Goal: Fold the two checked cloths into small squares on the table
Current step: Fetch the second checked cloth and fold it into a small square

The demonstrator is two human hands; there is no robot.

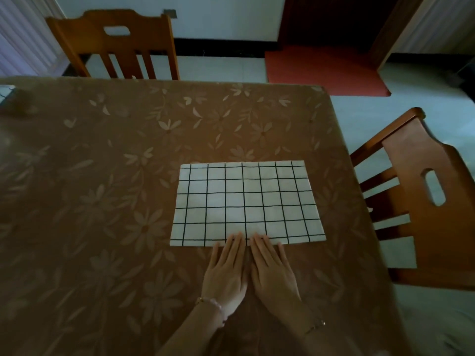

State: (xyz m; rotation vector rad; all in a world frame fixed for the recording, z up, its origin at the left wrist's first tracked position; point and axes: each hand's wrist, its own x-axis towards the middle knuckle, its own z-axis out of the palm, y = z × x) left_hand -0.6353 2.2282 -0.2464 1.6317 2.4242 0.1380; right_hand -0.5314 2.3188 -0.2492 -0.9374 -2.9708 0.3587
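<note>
Cloth point(246, 201), checked, lying flat right of centre on the table point(102, 201), long axis running left to right. Left hand point(226, 268) and right hand point(272, 268) lie side by side, fingers straight, tips pressing its near edge, gripping nothing. Judged early: a wide rectangle, not yet a small square; second cloth not clearly in view.

The scene is taken in by a single wide-angle camera worn on the head, held above the near side of the table point(102, 176) and aimed forward and steeply down onto it. The tabletop is viewed from close by and most of the frame is filled by it. One chair point(115, 44) is caught beyond the table's far edge, a second chair point(424, 201) off its right side.
</note>
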